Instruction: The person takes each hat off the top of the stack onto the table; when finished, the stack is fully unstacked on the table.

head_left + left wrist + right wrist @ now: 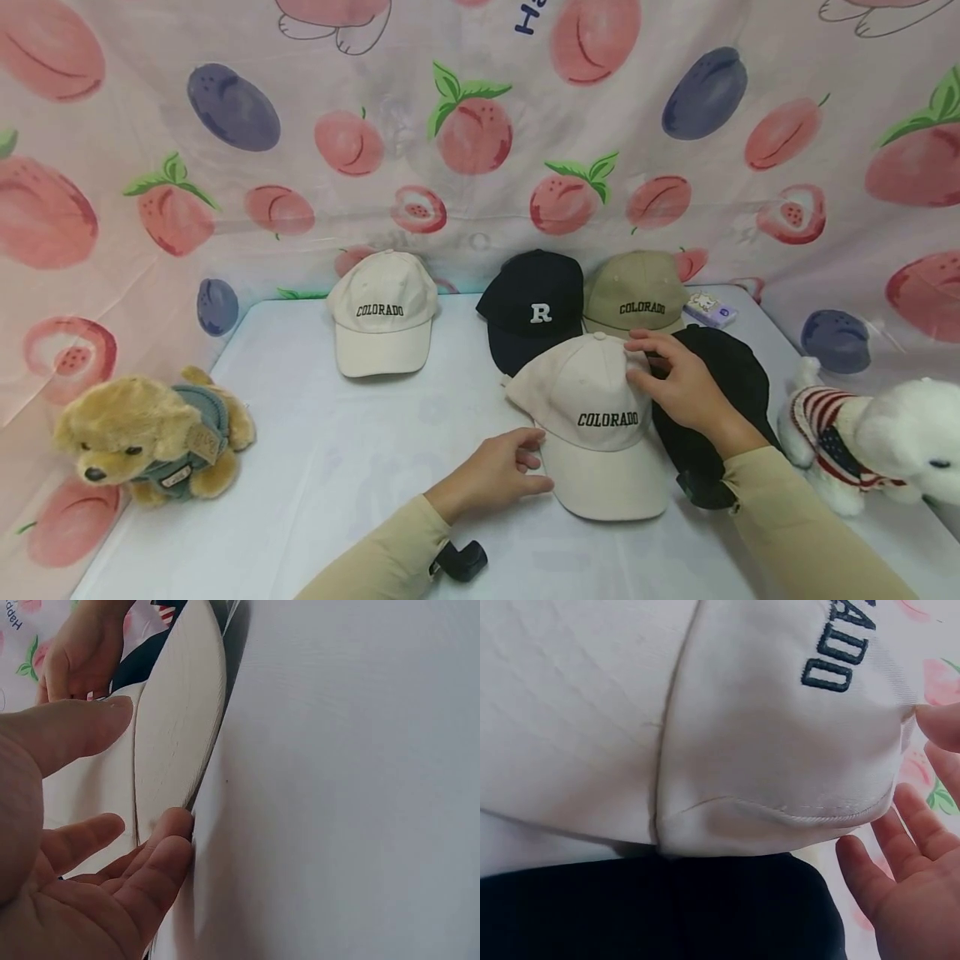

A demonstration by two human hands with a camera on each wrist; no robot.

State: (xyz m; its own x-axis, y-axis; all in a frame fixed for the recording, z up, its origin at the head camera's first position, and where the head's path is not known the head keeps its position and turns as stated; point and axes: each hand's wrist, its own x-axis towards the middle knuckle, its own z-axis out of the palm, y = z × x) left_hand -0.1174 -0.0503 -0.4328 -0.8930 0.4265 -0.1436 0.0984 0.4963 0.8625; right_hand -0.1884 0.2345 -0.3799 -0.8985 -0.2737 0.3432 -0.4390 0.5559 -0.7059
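Note:
A cream cap (600,425) lettered COLORADO sits on the white table, its brim pointing toward me. At the brim's left edge is my left hand (491,473), thumb and fingers spread apart; in the left wrist view its fingertips (176,825) lie right at the brim edge. My right hand (686,387) is at the upper right of the crown, over a black cap (723,367). Seen from the right wrist, the thumb (939,726) meets the crown's edge and the loosely bent fingers lie along its rear side.
Farther back stand another cream COLORADO cap (386,317), a navy cap (534,308) with an R and a khaki cap (637,287). A small purple-and-white packet (711,309) lies beside them. Plush dogs flank the table, one tan (161,437), one white (862,433). Fruit-printed cloth (465,217) hangs behind.

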